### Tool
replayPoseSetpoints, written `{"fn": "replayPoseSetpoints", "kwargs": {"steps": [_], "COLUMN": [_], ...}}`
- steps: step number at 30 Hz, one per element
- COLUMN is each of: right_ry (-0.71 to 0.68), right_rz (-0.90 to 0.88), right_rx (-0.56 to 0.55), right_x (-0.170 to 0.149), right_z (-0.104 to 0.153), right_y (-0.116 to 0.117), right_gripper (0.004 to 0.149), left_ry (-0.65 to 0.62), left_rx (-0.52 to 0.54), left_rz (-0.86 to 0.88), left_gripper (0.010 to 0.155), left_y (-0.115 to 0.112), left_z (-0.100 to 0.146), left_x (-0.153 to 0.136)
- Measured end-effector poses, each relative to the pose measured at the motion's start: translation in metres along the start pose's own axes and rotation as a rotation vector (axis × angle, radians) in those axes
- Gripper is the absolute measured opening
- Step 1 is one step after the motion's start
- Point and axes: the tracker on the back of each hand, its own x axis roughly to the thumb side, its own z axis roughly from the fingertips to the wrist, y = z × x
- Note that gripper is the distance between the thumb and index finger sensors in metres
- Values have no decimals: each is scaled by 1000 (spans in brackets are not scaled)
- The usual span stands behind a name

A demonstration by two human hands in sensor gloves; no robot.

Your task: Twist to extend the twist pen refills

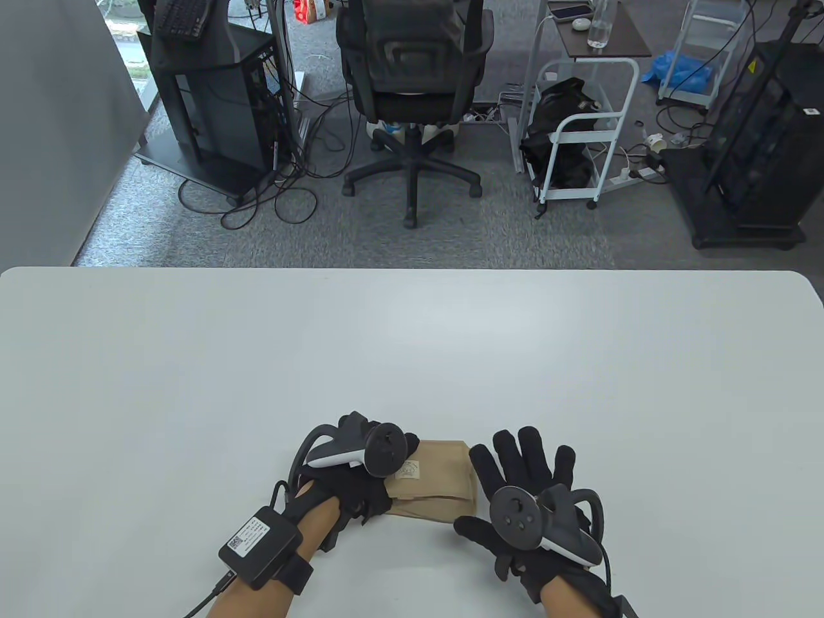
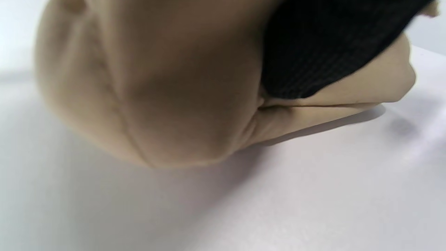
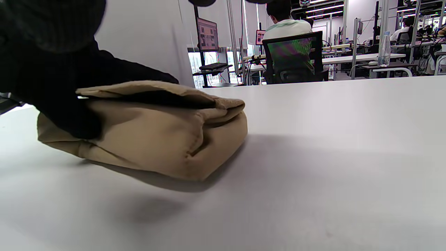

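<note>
Early stage of a pen-twisting job, by the look of it: no pen anywhere in view. Only a tan fabric pouch (image 1: 436,479), flap folded over, lying on the white table (image 1: 412,347) between two gloved hands. Presumably the twist pens inside, though not visible from any angle.

Left hand (image 1: 351,483) laid over the pouch's left end, gripping it; a black fingertip (image 2: 313,52) tucked under the flap in the left wrist view, the rest of the fingers hidden beneath the tracker (image 1: 360,447) from above. Right hand (image 1: 524,489) just beside the pouch's right edge, fingers spread and released, holding nothing; thumb close to the pouch's near right corner, contact impossible to judge. From the right wrist view, pouch (image 3: 146,136) resting flat, flap lifted slightly at its left end around the dark glove reaching in there.

Judged from this: nothing yet twisted, nothing yet extended. Still ahead, opening the flap fully, drawing a pen out, gripping barrel in both hands and turning. Soft, slack fabric likely to shift unless pinned while fingers search inside.
</note>
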Motion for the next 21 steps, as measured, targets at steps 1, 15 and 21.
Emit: {"fn": "replayPoseSetpoints", "kwargs": {"steps": [1, 15, 21], "right_ry": [0, -9, -10], "right_rz": [0, -11, -31], "right_rx": [1, 20, 14], "right_x": [0, 1, -1], "right_z": [0, -2, -2], "right_y": [0, 2, 1], "right_gripper": [98, 98, 98], "left_ry": [1, 128, 284], "left_rx": [-20, 243, 342], "left_rz": [11, 105, 90], "left_gripper": [103, 107, 78], "left_y": [-3, 21, 10], "left_z": [-1, 70, 94], "left_x": [-1, -23, -31]}}
